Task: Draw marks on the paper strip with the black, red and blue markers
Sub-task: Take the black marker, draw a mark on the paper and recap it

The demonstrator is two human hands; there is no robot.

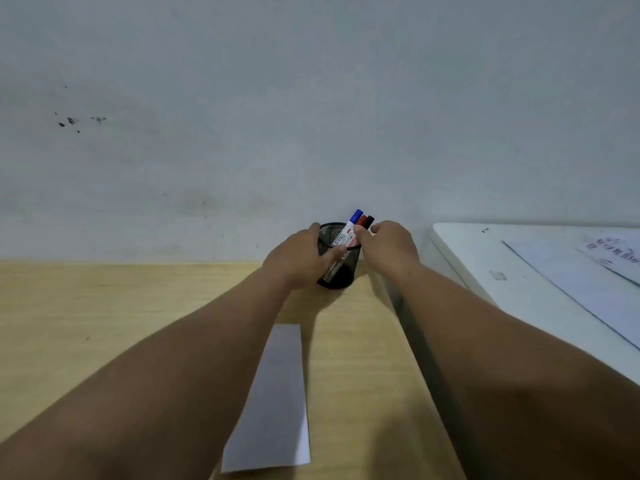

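A black mesh pen cup (341,275) stands at the far edge of the wooden table, against the wall. Three markers lean in it: blue-capped (350,225), red-capped (362,221) and black-capped (370,220). My left hand (298,259) wraps the cup's left side. My right hand (389,244) is at the cup's right rim, fingertips pinching the markers; which one it grips I cannot tell. A blank white paper strip (273,403) lies lengthwise on the table between my forearms.
The wooden table (104,323) ends at a grey wall. On the right stands a white raised surface (502,271) with printed sheets (595,271) on it, close to my right forearm.
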